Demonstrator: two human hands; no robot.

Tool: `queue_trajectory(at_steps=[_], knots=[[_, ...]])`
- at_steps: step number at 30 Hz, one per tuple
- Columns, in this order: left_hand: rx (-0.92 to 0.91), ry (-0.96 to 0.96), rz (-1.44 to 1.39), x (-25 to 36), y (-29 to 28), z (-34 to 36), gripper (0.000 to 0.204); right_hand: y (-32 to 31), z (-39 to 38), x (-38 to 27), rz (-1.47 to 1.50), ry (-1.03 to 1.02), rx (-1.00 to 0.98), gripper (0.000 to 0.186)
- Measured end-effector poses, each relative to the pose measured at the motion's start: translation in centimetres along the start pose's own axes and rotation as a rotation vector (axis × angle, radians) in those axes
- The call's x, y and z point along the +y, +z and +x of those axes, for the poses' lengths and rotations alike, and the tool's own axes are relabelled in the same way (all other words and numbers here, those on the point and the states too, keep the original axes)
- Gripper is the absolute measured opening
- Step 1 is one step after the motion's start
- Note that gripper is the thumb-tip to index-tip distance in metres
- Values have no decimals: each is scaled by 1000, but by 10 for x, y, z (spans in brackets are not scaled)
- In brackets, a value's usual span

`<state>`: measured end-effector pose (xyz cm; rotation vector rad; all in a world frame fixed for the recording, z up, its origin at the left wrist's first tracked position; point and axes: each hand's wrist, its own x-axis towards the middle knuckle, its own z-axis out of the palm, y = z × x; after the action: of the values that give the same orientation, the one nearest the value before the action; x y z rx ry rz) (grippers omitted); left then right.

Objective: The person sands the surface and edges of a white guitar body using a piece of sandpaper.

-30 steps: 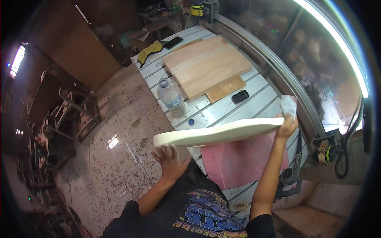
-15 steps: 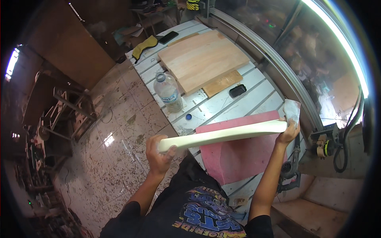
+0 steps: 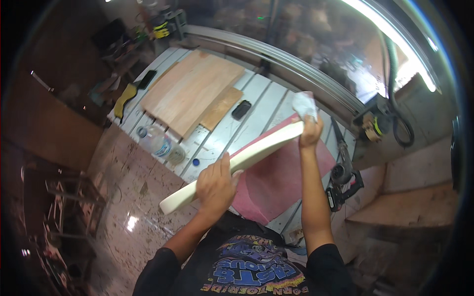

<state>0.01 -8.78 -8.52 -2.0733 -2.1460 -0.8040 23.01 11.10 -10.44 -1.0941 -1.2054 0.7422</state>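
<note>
A long, pale, slightly curved piece (image 3: 266,148), smooth and cream-coloured, slants up to the right above the table. My left hand (image 3: 216,186) is closed round it near the middle, and its lower-left end sticks out past the hand. At the upper-right end my right hand (image 3: 310,132) is closed, fingers at the tip of the piece. A crumpled whitish sheet (image 3: 304,105), maybe sandpaper, rises from that same hand. Beneath the piece a pink sheet (image 3: 286,180) is spread over the table's near side.
On the slatted white table (image 3: 269,104) lie a wide wooden board (image 3: 190,89), a smaller board (image 3: 221,109), a black case (image 3: 241,110), a phone (image 3: 147,79) and a blue cap (image 3: 196,162). A plastic bottle (image 3: 163,144) stands near the left edge. At right is a cordless power tool (image 3: 341,180).
My left hand has slid from the piece's left end to its middle. The piece has tilted, its right end higher and its left end lower. The view has turned to the right.
</note>
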Motion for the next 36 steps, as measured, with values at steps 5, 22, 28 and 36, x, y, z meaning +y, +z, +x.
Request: queue_trajectory(at_steps=[5, 22, 28, 36], knots=[[155, 113, -234, 67, 30, 70, 43, -1, 6, 12, 105, -46, -12, 34], [-242, 115, -117, 71, 13, 113, 53, -7, 8, 2, 109, -102, -74, 34], [-273, 314, -178, 70, 4, 106, 47, -24, -29, -10, -9, -350, 208, 32], [-404, 548, -320, 111, 10, 93, 41, -99, -81, -26, 347, 69, 500, 35]])
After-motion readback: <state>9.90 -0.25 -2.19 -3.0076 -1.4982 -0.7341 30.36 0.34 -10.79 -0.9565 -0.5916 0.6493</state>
